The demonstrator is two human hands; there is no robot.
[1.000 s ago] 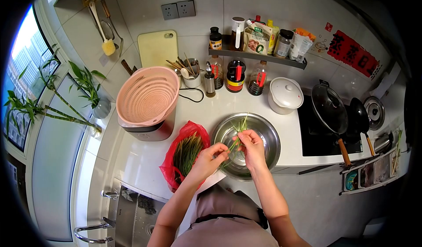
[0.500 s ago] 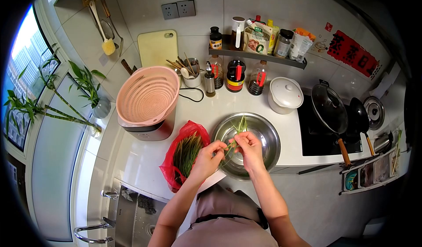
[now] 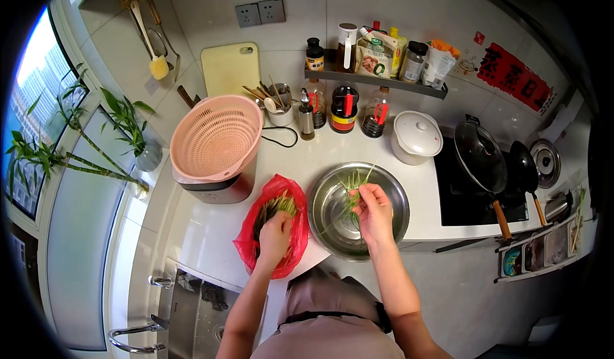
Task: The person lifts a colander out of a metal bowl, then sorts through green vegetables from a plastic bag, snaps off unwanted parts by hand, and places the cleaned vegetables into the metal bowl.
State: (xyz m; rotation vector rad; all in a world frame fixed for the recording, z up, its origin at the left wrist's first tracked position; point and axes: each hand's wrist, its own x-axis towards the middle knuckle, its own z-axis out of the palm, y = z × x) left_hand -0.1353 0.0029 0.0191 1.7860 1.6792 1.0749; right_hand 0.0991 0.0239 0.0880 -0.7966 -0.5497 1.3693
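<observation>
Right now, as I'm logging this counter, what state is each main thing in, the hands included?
Left hand: inside the red bag, grasp hidden
Right hand: pinching green stalks above the steel bowl
Red bag: open, more stalks inside
Steel bowl: uncovered
White pot: lid on
Pink colander: tilted, no food visible inside
Cutting board: leaning upright

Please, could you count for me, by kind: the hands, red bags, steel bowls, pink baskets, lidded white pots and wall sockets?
Left hand and right hand: 2
Red bag: 1
Steel bowl: 1
Pink basket: 1
White pot: 1
Wall sockets: 2
Total: 8
</observation>
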